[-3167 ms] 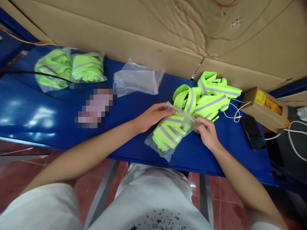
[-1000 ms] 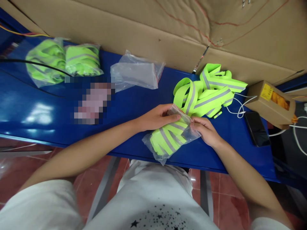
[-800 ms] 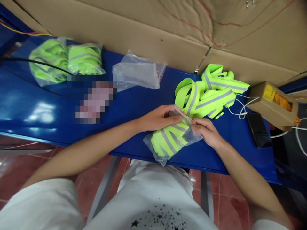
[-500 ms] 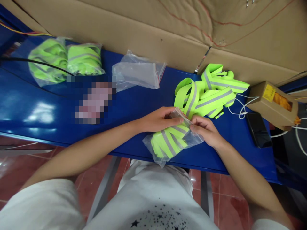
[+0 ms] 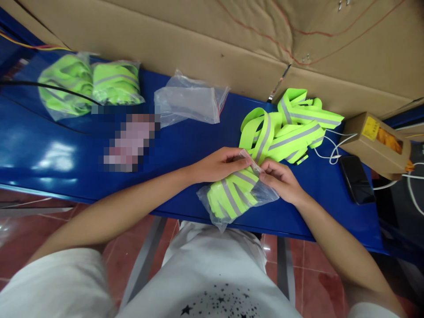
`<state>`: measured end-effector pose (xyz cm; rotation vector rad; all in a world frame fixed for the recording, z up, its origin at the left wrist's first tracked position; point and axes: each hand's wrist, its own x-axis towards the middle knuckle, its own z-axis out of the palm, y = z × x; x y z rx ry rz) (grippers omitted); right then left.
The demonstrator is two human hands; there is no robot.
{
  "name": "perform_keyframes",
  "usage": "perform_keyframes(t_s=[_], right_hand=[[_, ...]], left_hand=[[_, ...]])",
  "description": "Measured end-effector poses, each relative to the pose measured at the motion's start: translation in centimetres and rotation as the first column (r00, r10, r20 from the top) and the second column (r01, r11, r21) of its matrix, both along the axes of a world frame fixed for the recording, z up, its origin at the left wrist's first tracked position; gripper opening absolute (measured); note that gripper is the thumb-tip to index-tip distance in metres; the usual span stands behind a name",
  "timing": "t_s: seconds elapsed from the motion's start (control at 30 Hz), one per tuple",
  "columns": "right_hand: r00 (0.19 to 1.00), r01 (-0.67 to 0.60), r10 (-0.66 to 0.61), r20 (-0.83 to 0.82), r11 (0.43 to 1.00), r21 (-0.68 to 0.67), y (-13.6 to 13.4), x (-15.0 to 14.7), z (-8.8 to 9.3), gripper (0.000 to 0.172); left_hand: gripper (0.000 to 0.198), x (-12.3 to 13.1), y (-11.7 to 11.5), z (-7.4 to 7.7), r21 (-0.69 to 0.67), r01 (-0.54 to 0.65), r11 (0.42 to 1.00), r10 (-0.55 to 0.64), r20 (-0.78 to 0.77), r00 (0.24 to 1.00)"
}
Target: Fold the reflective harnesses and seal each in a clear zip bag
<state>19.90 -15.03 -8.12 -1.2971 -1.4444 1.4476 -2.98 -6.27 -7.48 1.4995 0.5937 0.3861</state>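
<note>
A clear zip bag point(image 5: 267, 195) with a folded neon-yellow reflective strap point(image 5: 232, 196) inside lies at the table's front edge. My left hand point(image 5: 228, 163) pinches the left end of its zip edge between thumb and fingers. Farther right along the same edge, my right hand point(image 5: 278, 178) is closed on the plastic, thumb against the fingers. Just beyond the hands lies a loose pile of neon straps with grey stripes point(image 5: 294, 137); its near loop comes close to the bag's mouth.
On the blue table point(image 5: 179, 150), two filled bags point(image 5: 115, 84) sit at back left and flat clear bags point(image 5: 190, 104) at the back. A black phone point(image 5: 357, 179), white cable point(image 5: 333, 150) and small cardboard box point(image 5: 371, 137) are on the right. Brown-covered panels point(image 5: 165, 39) stand behind.
Both hands stay on the bag's zip edge. My right hand has shifted very slightly left with its corner of the bag; everything else looks the same.
</note>
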Motion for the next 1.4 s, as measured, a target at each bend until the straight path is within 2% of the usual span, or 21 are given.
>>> perform_keyframes(t_s=[0.13,0.3,0.53,0.77,1.1,1.23,1.4], right_hand=[[1.000,-0.007,0.007,0.000,1.000,0.016,-0.1,0.1,-0.1,0.031],[1.000,-0.028,0.029,0.009,1.000,-0.008,-0.3,0.1,0.0,0.031],[0.996,-0.081,0.078,0.052,0.994,0.068,-0.4,-0.1,0.2,0.029],[0.987,-0.130,0.116,0.107,0.982,0.138,-0.4,-0.5,0.4,0.034],[0.969,-0.167,0.122,0.216,0.965,0.201,-0.7,-1.0,0.3,0.042],[0.972,-0.143,0.092,0.218,0.962,0.232,-0.6,-0.7,-0.1,0.039],[0.972,-0.116,0.058,0.227,0.961,0.249,-0.8,-0.7,-0.1,0.028]], left_hand=[[0.052,0.0,-0.1,0.2,0.052,0.017,0.998,-0.015,-0.026,1.000],[0.052,-0.2,-0.2,0.5,0.123,0.069,0.990,-0.065,-0.038,0.997],[0.048,-0.2,-0.5,0.4,0.187,0.107,0.977,-0.100,-0.045,0.994],[0.046,-0.2,-0.8,0.4,0.253,0.137,0.958,-0.123,-0.069,0.990],[0.043,-0.1,-1.0,0.7,0.252,0.158,0.955,-0.145,-0.070,0.987],[0.040,-0.3,-1.1,1.1,0.232,0.207,0.951,-0.185,-0.111,0.976],[0.052,-0.4,-1.1,1.4,0.247,0.252,0.936,-0.219,-0.156,0.963]])
